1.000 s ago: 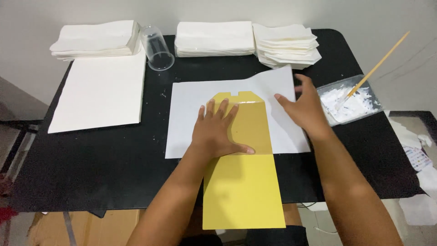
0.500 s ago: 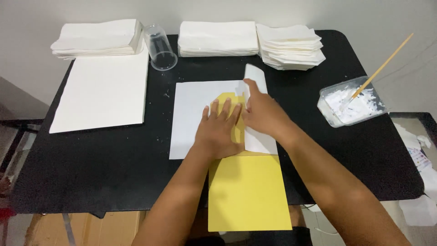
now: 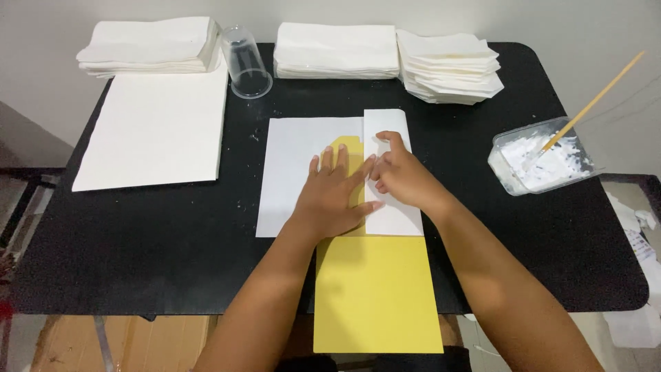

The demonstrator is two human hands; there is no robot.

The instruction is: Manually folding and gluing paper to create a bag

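While the yellow card point(image 3: 377, 293) juts off the table's near edge at bottom centre, both hands press paper flat over it.
Left hand point(image 3: 335, 195), fingers spread, pins the card as a template; right hand point(image 3: 399, 176), fingers loosely curled, smooths the white sheet's point(image 3: 292, 172) folded flap point(image 3: 391, 127) at mid-frame.

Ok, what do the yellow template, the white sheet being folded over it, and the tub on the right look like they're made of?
Yellow template: looks like matte card, lying flat and stiff past the table edge. White sheet: thin matte paper, its right side folded over in a clean strip under the right hand. Tub: clear plastic, see-through walls, holding white paste and a wooden-looking stick.
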